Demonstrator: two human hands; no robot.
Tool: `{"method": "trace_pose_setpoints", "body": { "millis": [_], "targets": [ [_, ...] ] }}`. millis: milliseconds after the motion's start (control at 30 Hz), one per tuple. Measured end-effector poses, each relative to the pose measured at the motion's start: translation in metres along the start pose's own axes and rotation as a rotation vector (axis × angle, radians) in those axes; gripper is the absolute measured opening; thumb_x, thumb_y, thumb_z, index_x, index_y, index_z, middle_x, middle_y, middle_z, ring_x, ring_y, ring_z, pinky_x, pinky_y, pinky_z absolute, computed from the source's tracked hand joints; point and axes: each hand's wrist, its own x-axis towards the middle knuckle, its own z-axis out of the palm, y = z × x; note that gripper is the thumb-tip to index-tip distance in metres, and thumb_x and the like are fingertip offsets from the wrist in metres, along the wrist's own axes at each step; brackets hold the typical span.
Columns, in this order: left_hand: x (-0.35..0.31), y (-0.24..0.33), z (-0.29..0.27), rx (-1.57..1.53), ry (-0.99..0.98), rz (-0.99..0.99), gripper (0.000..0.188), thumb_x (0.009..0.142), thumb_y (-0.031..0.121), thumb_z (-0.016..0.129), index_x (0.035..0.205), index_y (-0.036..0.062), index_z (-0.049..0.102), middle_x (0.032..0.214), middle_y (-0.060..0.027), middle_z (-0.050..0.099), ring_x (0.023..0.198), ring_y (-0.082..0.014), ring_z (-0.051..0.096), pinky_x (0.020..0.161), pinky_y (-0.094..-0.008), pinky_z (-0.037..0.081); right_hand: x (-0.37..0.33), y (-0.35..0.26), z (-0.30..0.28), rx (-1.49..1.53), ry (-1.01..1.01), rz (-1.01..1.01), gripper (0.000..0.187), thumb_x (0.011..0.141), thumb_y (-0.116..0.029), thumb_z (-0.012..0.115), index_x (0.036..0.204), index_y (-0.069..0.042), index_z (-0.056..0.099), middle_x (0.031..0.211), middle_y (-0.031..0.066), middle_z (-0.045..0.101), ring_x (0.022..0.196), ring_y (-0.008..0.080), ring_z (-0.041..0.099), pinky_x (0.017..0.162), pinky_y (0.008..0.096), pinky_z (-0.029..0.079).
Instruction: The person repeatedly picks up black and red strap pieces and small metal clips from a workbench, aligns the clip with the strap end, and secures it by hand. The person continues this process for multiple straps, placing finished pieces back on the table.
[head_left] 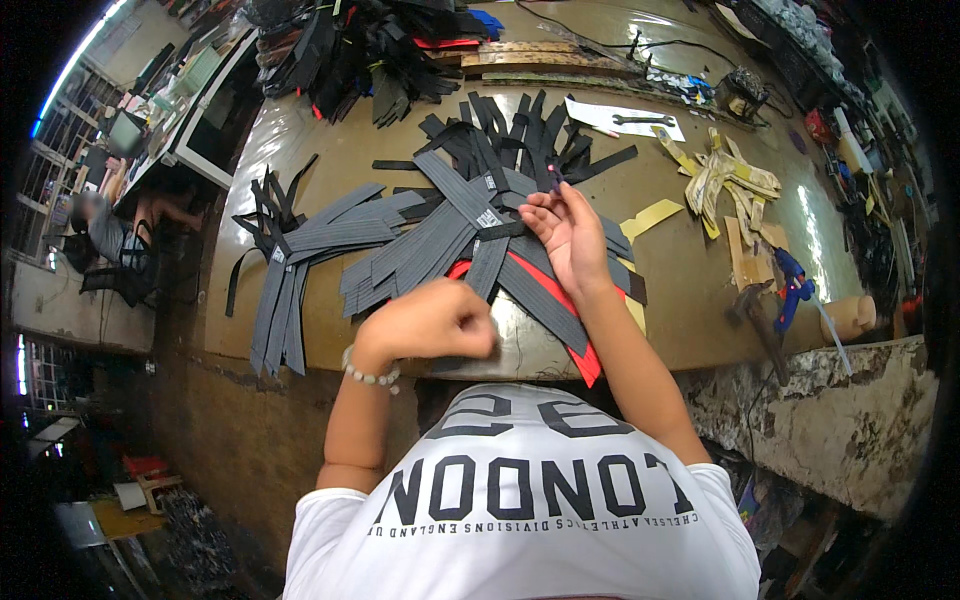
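My left hand [432,318] is closed in a fist over the table's near edge. Whether anything is inside it is hidden. My right hand [575,240] is raised with its palm turned left, the fingers partly curled and apart. A small dark piece with a pinkish tip [553,178] shows by its fingertips; I cannot tell whether they touch it. Beneath and beside the hands lies a fanned pile of grey ribbed straps [430,245] with white-printed labels. A short black strip [502,231] crosses them close to my right fingers. Red strips [585,362] stick out below the pile.
A smaller bunch of grey straps [285,315] lies left, and black straps [545,125] spread behind. Yellow gloves [728,180], a hammer [757,320], a blue-handled tool [792,288] and a tape roll [852,316] are at right. A heap of dark strips [345,50] stands far back.
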Motion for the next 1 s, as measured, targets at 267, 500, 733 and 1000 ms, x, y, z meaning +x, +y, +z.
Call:
{"method": "trace_pose_setpoints", "body": {
  "millis": [267, 500, 733, 1000],
  "targets": [
    [0.053, -0.038, -0.028, 0.561, 0.453, 0.157, 0.037, 0.077, 0.033, 0.074, 0.107, 0.0146, 0.066, 0.132, -0.0083, 0.052, 0.13, -0.028, 0.04, 0.112, -0.051, 0.025, 0.01, -0.009, -0.026, 0.261, -0.024, 0.12, 0.018, 0.096, -0.019, 0.055, 0.087, -0.003, 0.056, 0.089, 0.0174, 0.066, 0.08, 0.0266, 0.066, 0.072, 0.0316, 0.058],
    [-0.015, -0.022, -0.076, 0.353, 0.906, 0.138, 0.017, 0.087, 0.021, 0.067, 0.087, 0.0043, 0.069, 0.082, -0.0099, 0.066, 0.079, -0.0242, 0.063, 0.084, -0.0361, 0.049, 0.01, -0.018, -0.031, 0.222, 0.026, 0.122, 0.018, 0.095, -0.02, 0.056, 0.087, -0.004, 0.058, 0.086, 0.0116, 0.064, 0.076, 0.0224, 0.062, 0.067, 0.0298, 0.055],
    [-0.132, -0.111, -0.128, 0.541, 1.337, -0.55, 0.022, 0.09, 0.02, 0.065, 0.099, 0.0002, 0.069, 0.091, -0.0092, 0.067, 0.085, -0.0175, 0.06, 0.077, -0.03, 0.047, 0.01, -0.011, -0.028, 0.114, 0.027, 0.125, 0.019, 0.096, -0.025, 0.055, 0.087, -0.009, 0.057, 0.082, 0.0067, 0.062, 0.073, 0.0188, 0.06, 0.064, 0.0297, 0.051],
    [0.05, -0.083, -0.02, 0.306, 0.881, -0.081, 0.035, 0.085, 0.03, 0.07, 0.103, -0.0004, 0.068, 0.102, -0.0157, 0.064, 0.098, -0.0283, 0.06, 0.089, -0.0369, 0.047, 0.003, -0.009, -0.017, -0.03, 0.007, 0.095, 0.02, 0.097, -0.025, 0.054, 0.09, -0.007, 0.056, 0.082, 0.007, 0.062, 0.071, 0.0177, 0.06, 0.063, 0.0301, 0.05]
  ]
}}
